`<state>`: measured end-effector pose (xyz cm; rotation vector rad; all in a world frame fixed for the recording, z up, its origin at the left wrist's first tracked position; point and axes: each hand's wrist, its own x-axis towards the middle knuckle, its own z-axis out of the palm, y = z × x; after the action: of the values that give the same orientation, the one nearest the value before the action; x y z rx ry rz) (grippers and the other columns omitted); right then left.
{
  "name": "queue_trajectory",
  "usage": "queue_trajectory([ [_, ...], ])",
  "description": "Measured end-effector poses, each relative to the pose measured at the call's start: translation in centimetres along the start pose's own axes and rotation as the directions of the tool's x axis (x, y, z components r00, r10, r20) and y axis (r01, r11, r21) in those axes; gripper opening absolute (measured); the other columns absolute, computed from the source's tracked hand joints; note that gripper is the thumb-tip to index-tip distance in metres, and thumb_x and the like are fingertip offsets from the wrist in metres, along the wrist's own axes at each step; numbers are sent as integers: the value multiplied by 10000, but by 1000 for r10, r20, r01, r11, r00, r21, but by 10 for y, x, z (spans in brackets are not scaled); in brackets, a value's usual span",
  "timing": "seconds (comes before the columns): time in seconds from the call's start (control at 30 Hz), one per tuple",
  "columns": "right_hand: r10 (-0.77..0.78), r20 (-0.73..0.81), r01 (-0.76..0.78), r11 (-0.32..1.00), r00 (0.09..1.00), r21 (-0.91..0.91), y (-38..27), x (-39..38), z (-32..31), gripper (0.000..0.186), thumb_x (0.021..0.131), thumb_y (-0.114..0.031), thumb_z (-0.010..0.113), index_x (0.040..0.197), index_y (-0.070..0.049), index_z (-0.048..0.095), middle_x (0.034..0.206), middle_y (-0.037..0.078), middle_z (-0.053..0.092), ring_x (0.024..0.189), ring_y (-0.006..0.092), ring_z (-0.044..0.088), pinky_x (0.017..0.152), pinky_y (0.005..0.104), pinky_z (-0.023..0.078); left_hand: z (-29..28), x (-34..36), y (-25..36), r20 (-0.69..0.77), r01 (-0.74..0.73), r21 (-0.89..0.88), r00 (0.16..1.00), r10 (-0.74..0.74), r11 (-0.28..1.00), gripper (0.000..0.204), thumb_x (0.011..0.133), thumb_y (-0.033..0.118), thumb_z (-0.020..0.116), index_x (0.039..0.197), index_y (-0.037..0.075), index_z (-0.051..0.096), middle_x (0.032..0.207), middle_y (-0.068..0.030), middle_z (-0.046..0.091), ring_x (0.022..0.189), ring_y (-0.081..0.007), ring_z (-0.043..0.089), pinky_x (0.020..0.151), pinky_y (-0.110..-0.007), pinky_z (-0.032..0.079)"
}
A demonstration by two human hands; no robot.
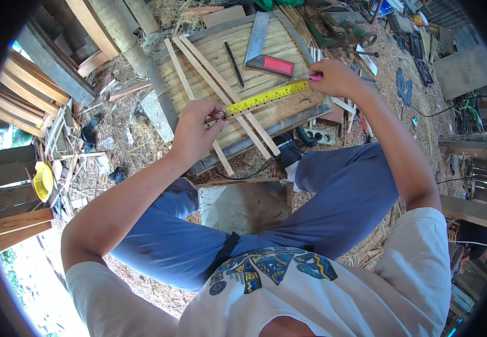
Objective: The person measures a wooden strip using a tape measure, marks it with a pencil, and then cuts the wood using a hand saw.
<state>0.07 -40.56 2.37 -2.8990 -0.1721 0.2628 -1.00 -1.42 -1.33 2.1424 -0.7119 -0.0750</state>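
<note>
L hand (198, 126) & R hand (336, 78) pinch 1 tape measure (268, 98) over 3 sticks (212, 74), long axis approx. along worktop's (280, 42) near edge, pointing to R edge.

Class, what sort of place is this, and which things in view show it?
Probably a makeshift woodworking area: a yellow measuring tape is stretched out over a slatted wooden work surface, where thin pale wooden strips and a metal square with a red-and-black handle lie.

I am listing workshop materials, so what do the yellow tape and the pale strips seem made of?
Yellow tape: perhaps thin metal with a yellow coating, as it spans nearly straight; plastic is possible. Pale strips: probably bare wood, from their matte, tan surfaces.
</note>
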Motion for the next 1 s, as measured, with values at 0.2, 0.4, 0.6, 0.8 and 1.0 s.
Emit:
queue_trajectory([
  [0.2,79,93,-76,996,993,-37,-6,2,-6,327,860,-372,753,1007,-80,767,1033,166,759,995,368,730,879,477,580,-3,-1,-2,43,-21,65,999,18,998,266,878,65,837,1094,-9,700,981,-110,691,945,-228,693,845,-360,551],
  [0.4,46,50,-46,999,998,-11,-2,0,-3,333,860,-352,749,981,-42,745,958,182,744,909,375,716,824,472,564,0,-1,1,-1,6,-2,1000,-6,1000,250,828,25,839,1049,19,722,939,-98,710,904,-256,684,829,-395,555],
  [0.6,2,3,-2,1000,1000,7,2,0,0,340,856,-331,750,952,-6,724,884,197,733,837,385,707,777,466,549,-2,-1,0,44,6,11,999,-7,1000,267,881,55,825,1117,-5,714,1006,-109,709,950,-224,697,855,-361,544],
  [0.8,55,63,-53,998,997,-30,-1,2,-3,316,865,-378,755,978,-83,760,1008,166,762,971,372,731,863,481,579,-1,-1,-2,37,2,14,999,-2,1000,279,873,48,833,1119,-5,714,1013,-121,704,947,-228,708,855,-360,558],
  [1.0,10,4,-10,1000,1000,15,0,0,-2,330,851,-321,756,944,-6,726,872,193,733,821,384,706,768,460,546,-2,-1,-3,50,-6,40,999,4,999,286,873,46,832,1126,-8,711,1032,-126,701,950,-224,715,860,-357,564],
])
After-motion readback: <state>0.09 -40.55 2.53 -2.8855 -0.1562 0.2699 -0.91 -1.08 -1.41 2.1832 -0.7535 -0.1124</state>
